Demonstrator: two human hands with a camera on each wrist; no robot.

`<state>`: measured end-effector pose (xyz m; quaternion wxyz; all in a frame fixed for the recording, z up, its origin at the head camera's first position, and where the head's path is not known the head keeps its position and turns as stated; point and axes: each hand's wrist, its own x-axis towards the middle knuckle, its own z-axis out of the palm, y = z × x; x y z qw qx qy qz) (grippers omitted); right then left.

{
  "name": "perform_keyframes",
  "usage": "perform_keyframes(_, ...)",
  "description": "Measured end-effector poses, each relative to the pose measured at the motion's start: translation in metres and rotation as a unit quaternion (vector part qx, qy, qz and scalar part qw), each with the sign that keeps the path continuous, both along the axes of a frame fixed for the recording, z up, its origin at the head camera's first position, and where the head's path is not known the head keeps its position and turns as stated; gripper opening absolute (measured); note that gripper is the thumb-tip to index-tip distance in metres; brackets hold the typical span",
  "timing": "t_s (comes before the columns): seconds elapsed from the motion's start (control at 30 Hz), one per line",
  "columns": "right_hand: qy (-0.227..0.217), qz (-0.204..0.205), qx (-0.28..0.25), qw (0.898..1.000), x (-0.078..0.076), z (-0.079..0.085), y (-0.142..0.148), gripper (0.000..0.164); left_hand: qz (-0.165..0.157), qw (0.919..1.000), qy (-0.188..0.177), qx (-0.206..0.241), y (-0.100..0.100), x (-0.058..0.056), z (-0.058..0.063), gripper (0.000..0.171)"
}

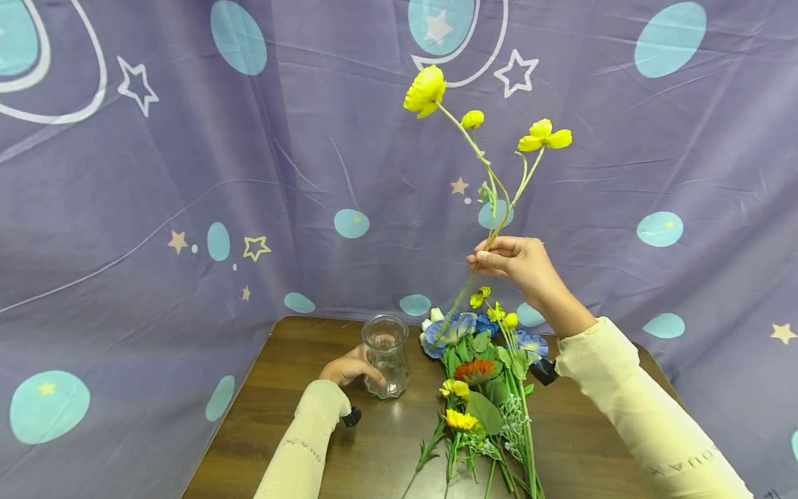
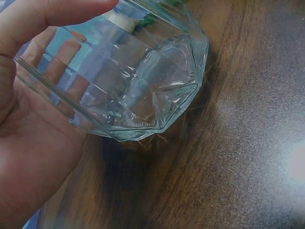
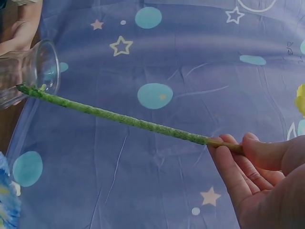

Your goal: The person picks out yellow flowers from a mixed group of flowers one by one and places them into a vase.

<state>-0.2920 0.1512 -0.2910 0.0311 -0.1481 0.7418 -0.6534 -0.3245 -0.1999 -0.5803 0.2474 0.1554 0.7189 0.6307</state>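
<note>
My left hand (image 1: 350, 366) grips the side of a clear glass vase (image 1: 386, 353), which stands upright on the table. In the left wrist view, the thumb and fingers lie around the faceted glass (image 2: 157, 86). Raised above the table, my right hand (image 1: 520, 263) pinches the stem of a branching yellow artificial flower (image 1: 425, 91) between thumb and fingertips. Its blooms point up, and the bare lower stem slants down to the left. The right wrist view has the green stem (image 3: 114, 117) with its dark lower end overlapping the vase's rim (image 3: 49, 67).
Right of the vase, a pile of artificial flowers lies on the wooden table (image 1: 268, 402): blue blooms (image 1: 458, 327), an orange one (image 1: 476, 372), yellow ones (image 1: 461, 420) and leafy stems. A patterned purple cloth (image 1: 187, 173) hangs behind the table and along its sides.
</note>
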Motion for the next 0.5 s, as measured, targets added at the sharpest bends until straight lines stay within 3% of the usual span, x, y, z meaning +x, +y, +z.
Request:
perform_keyframes(0.13,0.011,0.002,-0.018,1.000,-0.001,0.004,-0.008,0.016,0.008,1.0000,-0.004,-0.004,0.001,0.000,0.000,0.085)
perform_keyframes(0.5,0.030,0.024,-0.056,0.998,-0.003,0.011,-0.028,0.027,-0.007,0.9999,-0.006,0.004,0.002,0.002,0.004,0.087)
